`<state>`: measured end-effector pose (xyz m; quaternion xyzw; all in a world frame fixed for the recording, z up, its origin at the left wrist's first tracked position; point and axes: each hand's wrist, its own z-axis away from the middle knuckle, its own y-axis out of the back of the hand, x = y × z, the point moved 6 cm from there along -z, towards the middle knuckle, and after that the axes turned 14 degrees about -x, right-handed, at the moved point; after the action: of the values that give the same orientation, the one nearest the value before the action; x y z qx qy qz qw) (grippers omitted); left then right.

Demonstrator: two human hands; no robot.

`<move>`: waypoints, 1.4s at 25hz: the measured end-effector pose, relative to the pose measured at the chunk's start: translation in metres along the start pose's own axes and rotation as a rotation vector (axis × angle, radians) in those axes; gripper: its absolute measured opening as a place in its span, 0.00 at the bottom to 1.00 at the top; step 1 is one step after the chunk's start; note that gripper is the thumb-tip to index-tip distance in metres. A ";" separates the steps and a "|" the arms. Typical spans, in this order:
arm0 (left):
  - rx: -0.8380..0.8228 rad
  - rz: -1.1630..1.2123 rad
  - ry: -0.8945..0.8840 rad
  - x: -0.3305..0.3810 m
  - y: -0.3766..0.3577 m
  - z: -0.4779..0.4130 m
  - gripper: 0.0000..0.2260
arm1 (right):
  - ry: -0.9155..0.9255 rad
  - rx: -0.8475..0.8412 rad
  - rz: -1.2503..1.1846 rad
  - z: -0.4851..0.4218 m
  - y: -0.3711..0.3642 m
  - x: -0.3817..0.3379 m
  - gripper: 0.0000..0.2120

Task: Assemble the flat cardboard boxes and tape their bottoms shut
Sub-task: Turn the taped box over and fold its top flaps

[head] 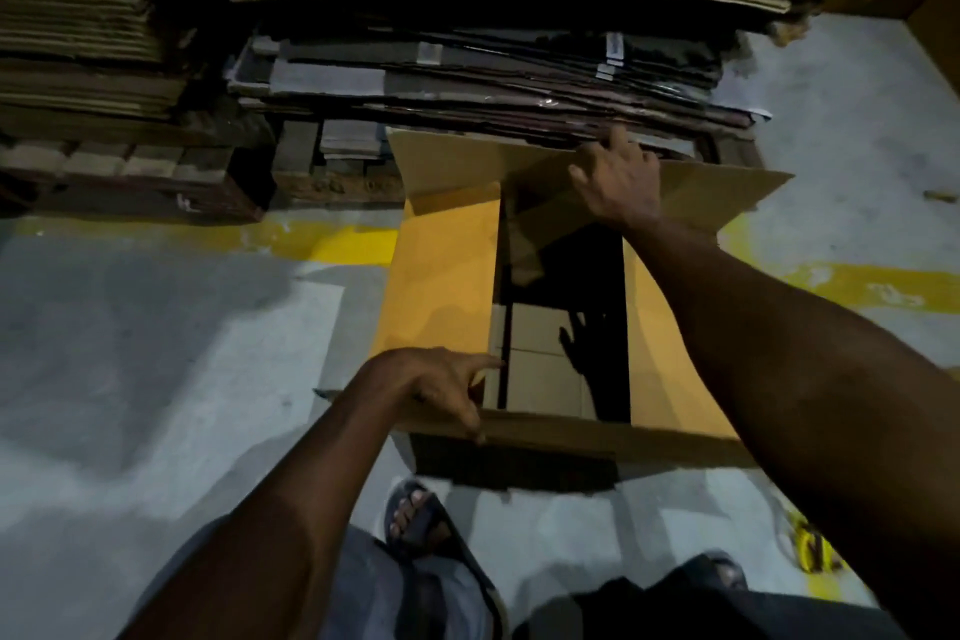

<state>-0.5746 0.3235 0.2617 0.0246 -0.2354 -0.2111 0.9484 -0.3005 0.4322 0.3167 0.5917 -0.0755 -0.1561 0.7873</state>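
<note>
Grey floor (156, 327) under box (441, 286); right hand (618, 182) flat on flap (727, 187); left hand (436, 385) seemingly loose

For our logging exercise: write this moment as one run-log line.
box: upright on floor, flaps open | left hand: on near flap | right hand: on far flap
</note>
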 end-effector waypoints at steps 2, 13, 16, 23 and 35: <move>0.238 -0.024 0.018 -0.003 0.012 0.010 0.35 | 0.016 -0.064 -0.035 0.017 -0.006 0.002 0.24; 0.110 -0.027 0.084 -0.006 0.034 -0.007 0.18 | -0.003 -0.077 0.062 0.032 -0.025 -0.008 0.34; 0.120 -0.044 0.081 -0.006 0.040 -0.011 0.22 | 0.131 0.034 0.127 0.026 -0.026 -0.034 0.35; 0.305 -0.226 0.164 -0.027 0.050 -0.025 0.49 | 0.629 -0.376 0.542 0.028 -0.122 -0.091 0.29; 0.799 -0.264 0.361 -0.043 0.064 -0.020 0.50 | 0.195 0.137 0.138 -0.004 -0.027 -0.053 0.29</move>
<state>-0.5757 0.3985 0.2347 0.4547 -0.1245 -0.2150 0.8553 -0.3536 0.4471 0.2929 0.6497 -0.0495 -0.0380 0.7576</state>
